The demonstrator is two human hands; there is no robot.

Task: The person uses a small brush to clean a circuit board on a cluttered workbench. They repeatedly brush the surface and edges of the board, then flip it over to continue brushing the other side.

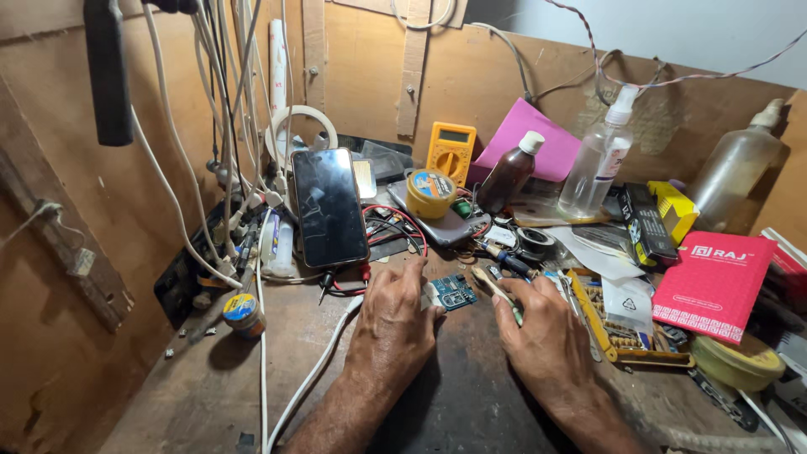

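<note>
A small blue circuit board (455, 292) lies on the dark workbench (471, 395), just in front of your hands. Your left hand (395, 324) rests palm down with its fingertips pressing the board's left edge, fingers together rather than wrapped around it. Your right hand (538, 336) is closed on a thin tool with a pale handle (494, 288), whose tip points toward the board's right side. Behind the board a black smartphone (329, 208) leans upright, with a round tin of solder paste (430, 192) and a yellow multimeter (451, 150) beside it. A brown bottle (509, 173) and a clear spray bottle (598, 155) stand farther right. A red box (714, 284) lies at the right edge.
</note>
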